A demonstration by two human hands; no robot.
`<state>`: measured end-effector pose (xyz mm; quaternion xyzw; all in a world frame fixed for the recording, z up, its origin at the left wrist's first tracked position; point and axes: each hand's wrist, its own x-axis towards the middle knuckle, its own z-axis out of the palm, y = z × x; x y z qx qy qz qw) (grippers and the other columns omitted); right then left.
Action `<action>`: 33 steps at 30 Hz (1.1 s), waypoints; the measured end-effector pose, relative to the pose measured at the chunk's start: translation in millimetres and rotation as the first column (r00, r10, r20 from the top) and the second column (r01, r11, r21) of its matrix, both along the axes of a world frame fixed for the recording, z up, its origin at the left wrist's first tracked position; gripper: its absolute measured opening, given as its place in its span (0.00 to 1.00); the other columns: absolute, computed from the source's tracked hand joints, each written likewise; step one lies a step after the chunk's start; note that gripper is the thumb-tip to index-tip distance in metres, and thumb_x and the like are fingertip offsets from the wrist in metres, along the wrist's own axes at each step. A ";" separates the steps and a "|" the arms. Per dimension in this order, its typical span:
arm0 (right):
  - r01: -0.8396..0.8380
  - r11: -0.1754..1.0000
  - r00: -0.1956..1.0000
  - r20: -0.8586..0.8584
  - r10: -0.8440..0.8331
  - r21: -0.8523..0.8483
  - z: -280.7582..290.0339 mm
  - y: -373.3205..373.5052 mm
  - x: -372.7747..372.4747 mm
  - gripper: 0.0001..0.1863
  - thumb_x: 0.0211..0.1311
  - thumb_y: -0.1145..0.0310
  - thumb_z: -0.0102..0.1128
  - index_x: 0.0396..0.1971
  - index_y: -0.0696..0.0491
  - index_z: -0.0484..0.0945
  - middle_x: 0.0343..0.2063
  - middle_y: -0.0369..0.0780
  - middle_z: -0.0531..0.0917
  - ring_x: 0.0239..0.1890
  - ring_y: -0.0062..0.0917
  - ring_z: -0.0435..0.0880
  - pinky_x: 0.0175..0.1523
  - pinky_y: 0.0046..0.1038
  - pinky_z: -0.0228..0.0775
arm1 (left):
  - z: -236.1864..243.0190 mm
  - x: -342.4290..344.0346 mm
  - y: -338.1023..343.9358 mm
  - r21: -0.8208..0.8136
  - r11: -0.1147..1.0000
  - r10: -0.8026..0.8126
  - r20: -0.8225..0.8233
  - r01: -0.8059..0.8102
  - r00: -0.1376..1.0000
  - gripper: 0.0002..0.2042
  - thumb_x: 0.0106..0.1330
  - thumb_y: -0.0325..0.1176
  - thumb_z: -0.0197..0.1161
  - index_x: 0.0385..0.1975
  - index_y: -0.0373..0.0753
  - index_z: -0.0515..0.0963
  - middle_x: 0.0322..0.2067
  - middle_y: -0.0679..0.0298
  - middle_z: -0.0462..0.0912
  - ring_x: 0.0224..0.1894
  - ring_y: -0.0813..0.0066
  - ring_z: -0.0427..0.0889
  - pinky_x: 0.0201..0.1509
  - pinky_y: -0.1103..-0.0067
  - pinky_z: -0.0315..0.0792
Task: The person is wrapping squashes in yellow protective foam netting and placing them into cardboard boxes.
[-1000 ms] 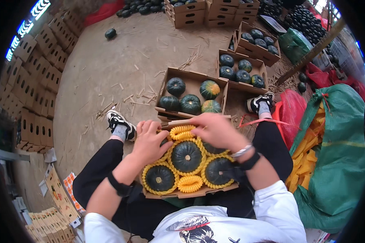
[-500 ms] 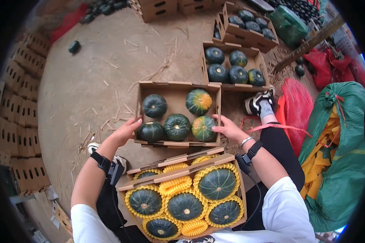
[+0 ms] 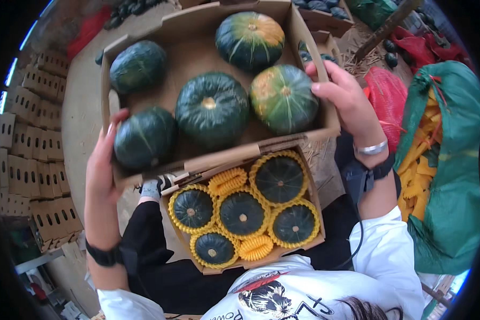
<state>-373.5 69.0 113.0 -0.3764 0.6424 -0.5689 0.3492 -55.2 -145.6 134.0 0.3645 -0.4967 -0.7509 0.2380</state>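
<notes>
An open cardboard box (image 3: 189,40) hangs raised in front of me, tilted, with several loose dark green squashes (image 3: 212,109) in it, two of them marked orange. My left hand (image 3: 102,160) grips its left side, fingers over the wall. Through the right side's handle area, my right hand (image 3: 346,98) holds the box, thumb inside near a green-orange squash (image 3: 284,100). Below, close to my body, sits a second cardboard box (image 3: 316,197) with squashes (image 3: 242,213) in yellow foam nets, plus folded foam nets (image 3: 256,248). The raised box hides part of its far edge.
Stacked empty cardboard boxes (image 3: 32,170) line the left. At right lie a green sack (image 3: 442,176) of yellow foam nets and a red mesh bag (image 3: 384,101). A wooden pole (image 3: 386,32) slants at the upper right, near more boxed squashes (image 3: 325,6).
Both hands have lifted the box of loose squashes off the floor, up and closer to me. It now looms larger, above the box of netted squashes.
</notes>
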 end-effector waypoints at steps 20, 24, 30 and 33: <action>0.609 0.792 0.586 -0.659 -0.472 -0.026 -33.7 255.8 54.3 0.14 0.61 0.68 0.54 0.45 0.58 0.77 0.39 0.46 0.82 0.42 0.36 0.82 0.49 0.32 0.72 | -101.9 159.4 195.7 0.065 0.982 0.185 -0.089 -0.180 0.979 0.22 0.75 0.40 0.41 0.63 0.35 0.60 0.56 0.55 0.69 0.57 0.61 0.71 0.59 0.67 0.68; 0.826 0.554 0.249 -0.948 -0.199 0.101 -59.3 347.1 -5.7 0.23 0.53 0.74 0.51 0.52 0.58 0.71 0.42 0.53 0.78 0.50 0.46 0.74 0.58 0.39 0.64 | -88.9 165.1 195.8 0.071 0.983 0.177 -0.075 -0.172 0.981 0.16 0.75 0.37 0.42 0.52 0.33 0.69 0.43 0.62 0.72 0.48 0.72 0.72 0.54 0.75 0.68; 0.887 0.356 0.371 -0.914 -0.166 0.295 -75.6 340.0 -32.5 0.25 0.53 0.77 0.48 0.55 0.49 0.70 0.35 0.54 0.80 0.41 0.51 0.78 0.47 0.46 0.69 | -96.3 159.1 203.7 -0.069 0.946 0.322 0.118 -0.316 0.939 0.20 0.75 0.40 0.43 0.59 0.33 0.65 0.54 0.59 0.71 0.57 0.70 0.69 0.62 0.75 0.61; 0.938 0.345 0.115 -0.959 -0.261 0.018 -20.9 336.2 -16.0 0.20 0.55 0.77 0.46 0.50 0.53 0.69 0.44 0.52 0.77 0.46 0.48 0.75 0.48 0.45 0.67 | -69.7 138.0 209.3 -0.808 0.574 0.564 0.274 -0.131 0.779 0.20 0.70 0.32 0.52 0.60 0.31 0.64 0.55 0.58 0.69 0.57 0.69 0.67 0.61 0.77 0.61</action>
